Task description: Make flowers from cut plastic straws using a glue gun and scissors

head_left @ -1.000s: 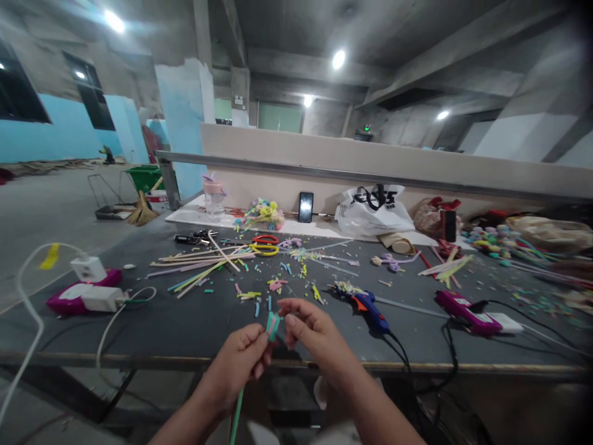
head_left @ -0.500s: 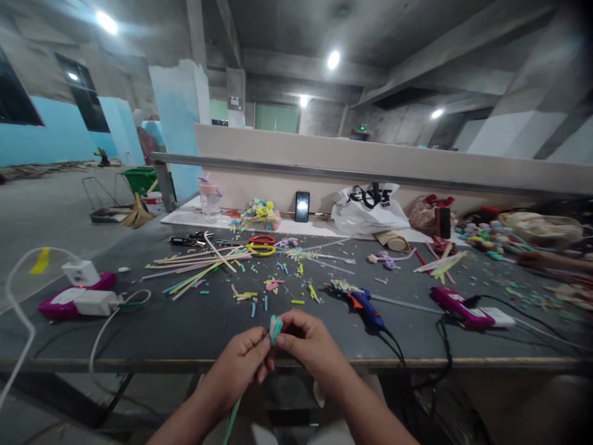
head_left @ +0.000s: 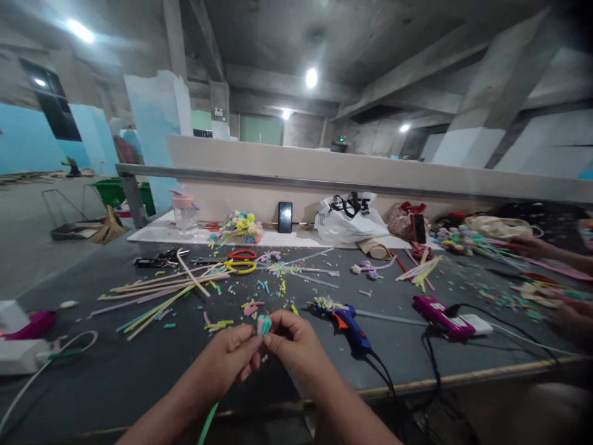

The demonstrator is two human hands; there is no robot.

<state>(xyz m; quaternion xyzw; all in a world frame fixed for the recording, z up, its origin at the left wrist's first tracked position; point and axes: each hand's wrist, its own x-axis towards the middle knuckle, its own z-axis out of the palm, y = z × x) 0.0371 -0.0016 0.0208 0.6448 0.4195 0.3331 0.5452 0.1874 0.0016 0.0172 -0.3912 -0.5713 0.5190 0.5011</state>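
Just over the table's near part, I pinch a small teal-and-pink pipe-cleaner flower (head_left: 264, 325) between both hands. My left hand (head_left: 234, 352) is closed around its lower part, and a green stem (head_left: 208, 421) trails down beneath that hand. The fingertips of my right hand (head_left: 296, 340) press on the flower's right side. Exactly how the fingers grip underneath is hidden. Beyond them lie cut pipe-cleaner bits (head_left: 252, 308), and a blue glue gun (head_left: 354, 330) rests to the right of my right hand.
Scissors with red and yellow handles (head_left: 241, 267) lie beside long pipe cleaners (head_left: 157, 289). A phone (head_left: 285, 217), a cup (head_left: 185, 216) and a white bag (head_left: 349, 216) stand at the back. A purple power strip (head_left: 445, 316) has trailing cords. Another person's hand (head_left: 528, 247) is at right.
The view has swung to the right, so the table things appear further left and more of the other person shows. Both my hands keep hold of the flower, with little change in grip.
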